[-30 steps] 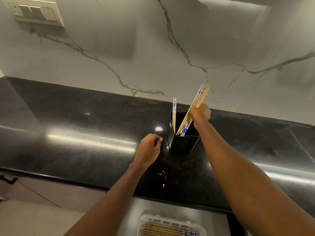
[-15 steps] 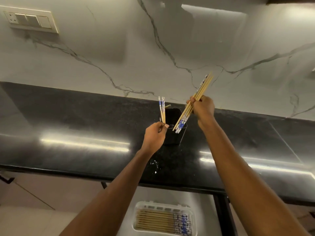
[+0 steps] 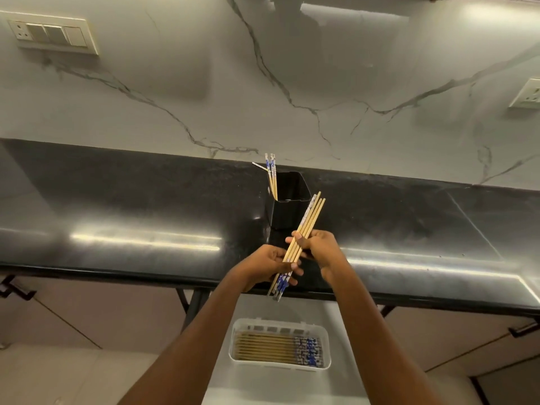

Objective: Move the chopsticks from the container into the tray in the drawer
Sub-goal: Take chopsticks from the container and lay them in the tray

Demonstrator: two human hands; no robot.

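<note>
A bundle of bamboo chopsticks (image 3: 308, 222) with blue-and-white ends slants above the counter's front edge. My right hand (image 3: 320, 248) grips the bundle at its middle. My left hand (image 3: 270, 266) holds its lower part from the left, the patterned ends poking out below. Behind them a black container (image 3: 292, 206) stands on the counter with a few chopsticks (image 3: 271, 176) leaning in its left corner. Below, a white tray (image 3: 279, 323) in the open drawer holds several chopsticks (image 3: 268, 347) lying side by side.
The glossy black counter (image 3: 131, 211) runs across the view under a marble wall with a switch plate (image 3: 52, 32) and a socket (image 3: 526, 96). Cabinet fronts with dark handles (image 3: 17, 292) flank the white drawer (image 3: 339, 323).
My right hand has drawn the bundle out of the container and down toward the counter's front edge. My left hand let go of the chopsticks left in the container and took hold of the bundle.
</note>
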